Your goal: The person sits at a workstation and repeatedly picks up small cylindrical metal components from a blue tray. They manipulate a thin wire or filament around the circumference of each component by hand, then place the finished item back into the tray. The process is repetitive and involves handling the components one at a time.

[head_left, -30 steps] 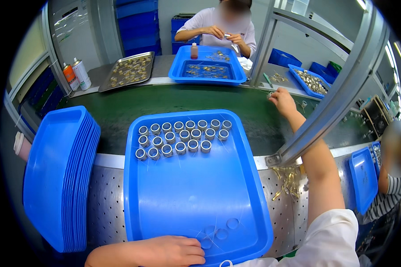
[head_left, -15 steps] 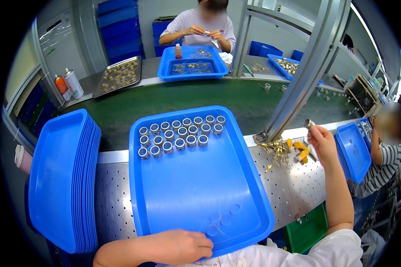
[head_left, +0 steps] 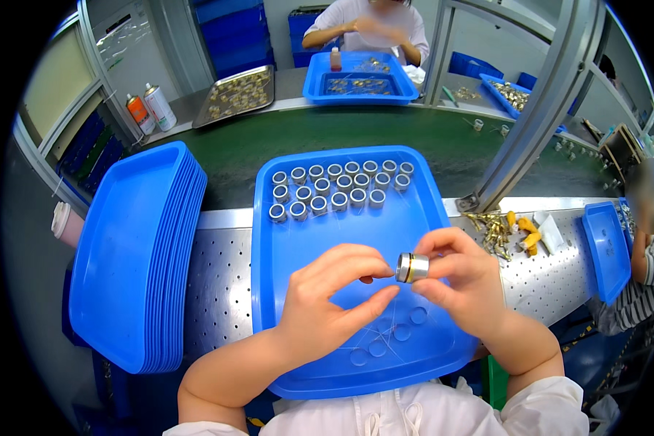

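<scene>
In my right hand (head_left: 461, 280) I hold a short silver metal cylinder (head_left: 413, 268), lying on its side between thumb and fingers, with a thin golden band around it. My left hand (head_left: 334, 294) faces its open end, thumb and index finger apart; no held thing shows between them. Both hands are above a large blue tray (head_left: 298, 261). At the tray's far end several similar metal rings (head_left: 339, 202) stand upright in rows. Near the tray's front edge lie several clear round discs (head_left: 377, 347) and fine thin strands.
A stack of blue trays (head_left: 134, 254) rises at my left. Golden pins (head_left: 494, 232) and yellow finger covers (head_left: 528, 236) lie right of my tray, near a metal post (head_left: 534, 123). Beyond runs a green belt (head_left: 232, 167); a person (head_left: 370, 29) works across it.
My right hand has brought the metal cylinder from the right to above the tray. My left hand has risen from the tray's front edge to meet it. The view has shifted.
</scene>
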Demonstrator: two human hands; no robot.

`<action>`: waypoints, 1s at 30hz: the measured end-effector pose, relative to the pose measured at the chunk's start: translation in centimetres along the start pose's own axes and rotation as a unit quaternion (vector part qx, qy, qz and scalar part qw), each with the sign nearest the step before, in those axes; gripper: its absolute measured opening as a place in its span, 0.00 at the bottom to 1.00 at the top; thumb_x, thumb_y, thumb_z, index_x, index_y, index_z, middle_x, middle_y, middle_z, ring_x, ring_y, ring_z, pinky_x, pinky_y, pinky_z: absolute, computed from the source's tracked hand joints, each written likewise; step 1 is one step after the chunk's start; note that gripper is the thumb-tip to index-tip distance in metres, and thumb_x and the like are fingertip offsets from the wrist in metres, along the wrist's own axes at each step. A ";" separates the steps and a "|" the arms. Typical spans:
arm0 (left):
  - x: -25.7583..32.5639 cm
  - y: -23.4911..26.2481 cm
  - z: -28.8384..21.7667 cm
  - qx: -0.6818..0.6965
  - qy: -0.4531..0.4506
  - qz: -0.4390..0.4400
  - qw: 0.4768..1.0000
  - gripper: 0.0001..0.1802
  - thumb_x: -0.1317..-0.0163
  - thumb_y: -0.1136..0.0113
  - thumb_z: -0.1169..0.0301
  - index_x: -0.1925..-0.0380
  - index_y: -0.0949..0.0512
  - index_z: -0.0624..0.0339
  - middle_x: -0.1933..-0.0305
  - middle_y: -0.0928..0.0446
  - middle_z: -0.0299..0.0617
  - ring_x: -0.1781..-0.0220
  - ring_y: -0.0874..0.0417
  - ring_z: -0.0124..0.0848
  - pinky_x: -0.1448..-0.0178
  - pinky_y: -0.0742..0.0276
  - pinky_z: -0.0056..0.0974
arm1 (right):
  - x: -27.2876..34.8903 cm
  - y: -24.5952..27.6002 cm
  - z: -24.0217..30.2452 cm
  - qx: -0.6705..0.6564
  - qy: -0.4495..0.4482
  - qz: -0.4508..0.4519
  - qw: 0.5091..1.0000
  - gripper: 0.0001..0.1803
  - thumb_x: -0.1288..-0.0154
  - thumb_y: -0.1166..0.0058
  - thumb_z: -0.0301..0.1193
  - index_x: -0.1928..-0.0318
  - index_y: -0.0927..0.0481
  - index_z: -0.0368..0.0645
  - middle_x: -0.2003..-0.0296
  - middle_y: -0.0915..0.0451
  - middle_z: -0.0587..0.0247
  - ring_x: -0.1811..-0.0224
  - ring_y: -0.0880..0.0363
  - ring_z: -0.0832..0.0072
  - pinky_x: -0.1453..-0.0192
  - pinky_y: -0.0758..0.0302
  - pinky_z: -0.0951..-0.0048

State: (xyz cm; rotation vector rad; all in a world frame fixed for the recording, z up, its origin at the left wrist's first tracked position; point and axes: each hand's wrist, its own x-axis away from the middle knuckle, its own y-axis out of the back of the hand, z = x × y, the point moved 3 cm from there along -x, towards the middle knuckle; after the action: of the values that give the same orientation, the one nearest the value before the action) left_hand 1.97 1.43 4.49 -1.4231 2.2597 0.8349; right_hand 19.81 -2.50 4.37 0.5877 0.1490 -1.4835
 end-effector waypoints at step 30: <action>0.9 -0.1 2.0 0.070 0.112 0.035 0.991 0.18 0.59 0.37 0.83 0.63 0.23 0.65 0.58 0.23 0.46 0.61 0.19 0.31 0.56 0.22 0.32 | 1.4 -2.0 0.0 0.241 0.257 -0.058 0.934 0.16 0.63 0.28 0.23 0.68 0.16 0.38 0.70 0.26 0.62 0.76 0.25 0.73 0.77 0.28 0.78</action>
State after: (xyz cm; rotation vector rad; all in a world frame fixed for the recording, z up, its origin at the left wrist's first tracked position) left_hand 1.63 2.01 2.40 -1.4423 2.4933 0.5456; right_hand 18.05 -3.67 3.22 1.3853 0.2301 -1.4562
